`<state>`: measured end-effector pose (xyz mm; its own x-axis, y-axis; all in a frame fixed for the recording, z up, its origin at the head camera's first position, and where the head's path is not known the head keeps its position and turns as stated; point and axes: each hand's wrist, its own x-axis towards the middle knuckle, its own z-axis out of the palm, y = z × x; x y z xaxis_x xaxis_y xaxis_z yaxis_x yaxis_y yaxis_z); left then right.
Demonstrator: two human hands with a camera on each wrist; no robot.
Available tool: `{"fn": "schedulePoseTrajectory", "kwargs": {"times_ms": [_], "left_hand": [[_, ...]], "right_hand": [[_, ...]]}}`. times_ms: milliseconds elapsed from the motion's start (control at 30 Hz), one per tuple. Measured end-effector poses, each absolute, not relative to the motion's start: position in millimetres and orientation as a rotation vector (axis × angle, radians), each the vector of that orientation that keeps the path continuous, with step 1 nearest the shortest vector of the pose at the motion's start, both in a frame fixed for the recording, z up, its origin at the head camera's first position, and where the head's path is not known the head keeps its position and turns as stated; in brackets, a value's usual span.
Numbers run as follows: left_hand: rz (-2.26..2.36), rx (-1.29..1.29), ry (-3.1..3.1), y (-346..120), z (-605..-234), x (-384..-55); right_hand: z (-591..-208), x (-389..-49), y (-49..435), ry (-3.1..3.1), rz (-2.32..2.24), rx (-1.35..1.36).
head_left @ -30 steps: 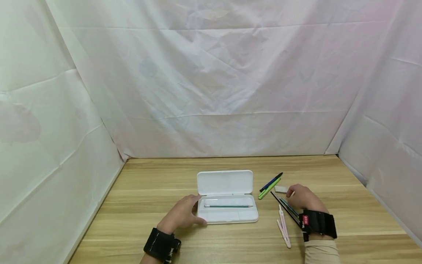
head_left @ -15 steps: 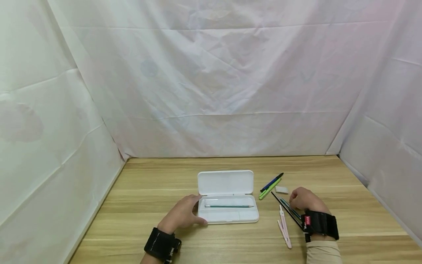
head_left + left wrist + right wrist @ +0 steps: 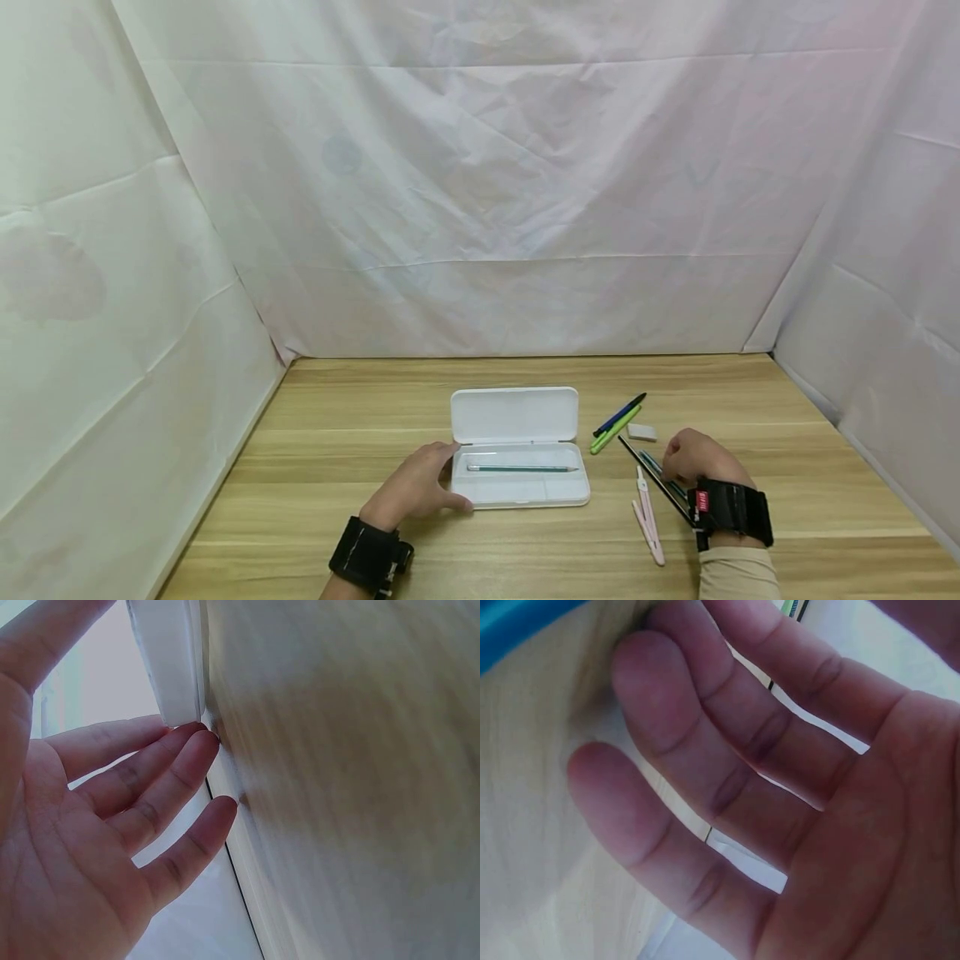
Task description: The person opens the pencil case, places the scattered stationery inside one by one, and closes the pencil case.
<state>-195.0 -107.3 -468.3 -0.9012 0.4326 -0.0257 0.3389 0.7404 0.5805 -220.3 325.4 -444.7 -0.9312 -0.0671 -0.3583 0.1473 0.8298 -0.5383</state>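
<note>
White plastic is used for the one case [image 3: 558, 492], which is set near the middle of the wooden table [image 3: 360, 408], its single lid [image 3: 514, 415] swung back. One pencil [image 3: 521, 469] is held inside: it is slim and teal, laid lengthwise, with its sharpened point turned to the right and its pale end to the left. Faint dividing lines are moulded into the case floor.

Two hands are seen. The case's left end is gripped by the left hand [image 3: 414, 486], thumb at the front corner and fingers at the side. Loosely bent fingers are shown on the right hand [image 3: 697, 457], which is placed just beside at least one teal shaft [image 3: 651, 462]; whether it is pinched cannot be told.

To the right of the case, one blue pen [image 3: 619, 414], one green pen [image 3: 616, 430], one white eraser [image 3: 642, 432], one black stick [image 3: 652, 477] and one pink compass [image 3: 649, 515] are laid out. The two pens are placed side by side, and the compass legs are slightly parted. Two black straps [image 3: 366, 554] are worn, one per wrist; one beige sleeve [image 3: 738, 573] is seen on the right arm.
</note>
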Motion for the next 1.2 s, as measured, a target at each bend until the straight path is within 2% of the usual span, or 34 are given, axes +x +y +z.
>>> {"fn": "schedulePoseTrajectory", "kwargs": {"times_ms": [733, 1200], "left_hand": [[0.891, 0.607, 2.778, -107.4, -468.1, -194.0], [0.886, 0.595, 2.772, -107.5, -466.7, -193.7]], "right_hand": [[-445.8, -221.3, 325.4, 2.662, -0.796, 0.103], [-436.7, -221.7, 323.0, 2.769, -0.801, 0.021]]}}
